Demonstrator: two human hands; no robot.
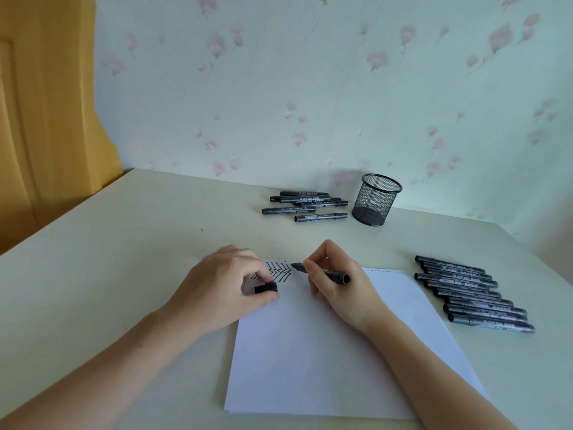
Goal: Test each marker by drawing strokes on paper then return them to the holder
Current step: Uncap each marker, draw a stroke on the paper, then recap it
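Right hand [333, 282] grips uncapped marker [322, 271], tip at strokes [279, 271] on paper [325, 352]. Left hand [226, 283] pinches cap [266, 288]. Mesh holder [376, 198] beyond right hand, apparently empty. Marker row [471, 293] to its right, pile [305, 204] beyond fingers; returns not yet begun.

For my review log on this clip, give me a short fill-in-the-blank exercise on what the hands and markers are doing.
1. The right hand holds an uncapped ____.
2. The left hand pinches a black ____.
3. The mesh holder stands ____ of markers.
4. The black strokes sit near the paper's far-____ corner.

Missing words: marker; cap; empty; left
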